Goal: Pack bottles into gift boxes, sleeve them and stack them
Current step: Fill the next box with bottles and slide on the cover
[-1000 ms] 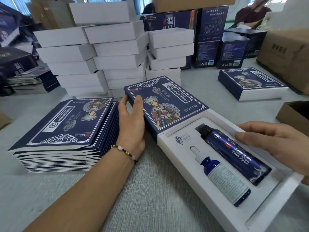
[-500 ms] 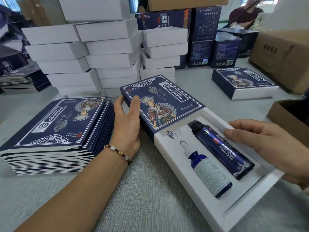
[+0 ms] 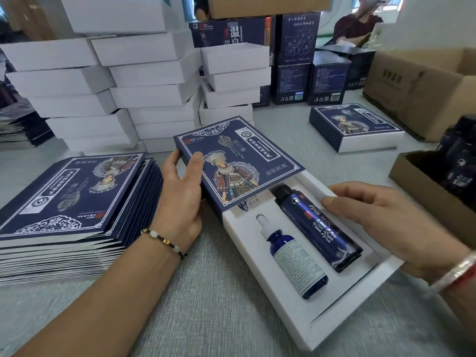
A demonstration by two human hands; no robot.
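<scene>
White card gift box tray (image 3: 342, 302) flat on grey worktop (image 3: 206, 305), far end inside navy printed sleeve (image 3: 237, 161). Blue dropper bottle (image 3: 293, 261) and dark spray bottle (image 3: 316, 228) seated in tray. Your left hand (image 3: 180, 194) grips sleeve edge; your right hand (image 3: 381, 222) holds tray's right side, fingertips touching spray bottle. Flat sleeve stack (image 3: 69, 202) left.

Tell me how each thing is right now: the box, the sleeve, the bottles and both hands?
Box: open tray, far end inside the sleeve.
Sleeve: partly over the box.
Dropper bottle: lying in its slot, capped.
Spray bottle: lying in its slot, capped.
Left hand: grips the sleeve.
Right hand: holds the box edge.
Flat sleeves: stacked.
</scene>
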